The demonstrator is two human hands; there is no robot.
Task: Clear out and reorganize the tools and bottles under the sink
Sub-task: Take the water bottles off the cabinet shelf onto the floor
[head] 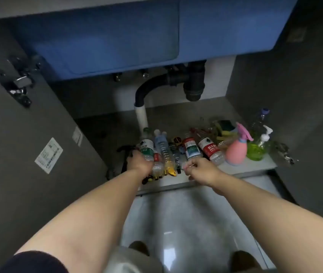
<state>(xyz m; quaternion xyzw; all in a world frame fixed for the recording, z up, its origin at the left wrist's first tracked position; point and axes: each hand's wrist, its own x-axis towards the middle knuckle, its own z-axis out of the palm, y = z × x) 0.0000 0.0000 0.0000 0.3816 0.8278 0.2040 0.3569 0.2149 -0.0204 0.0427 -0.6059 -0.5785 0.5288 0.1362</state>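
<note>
While both hands reach under the sink, clearing-out looks underway: left hand (140,162) grips a green-label water bottle (147,149), lying w/ other bottles near the front of the cabinet floor (176,118). Right hand (201,168) fingers curl by a red-label bottle (191,150) base; grip unclear. Next, prob.: lift it out w/o knocking neighbours.

left sleeve (32,261): dark navy, short, plain, covers upper arm only
forearms (101,209): bare
left hand (140,161), right hand (200,170): bare
lap garment (125,261): light grey fabric, blurred
</note>
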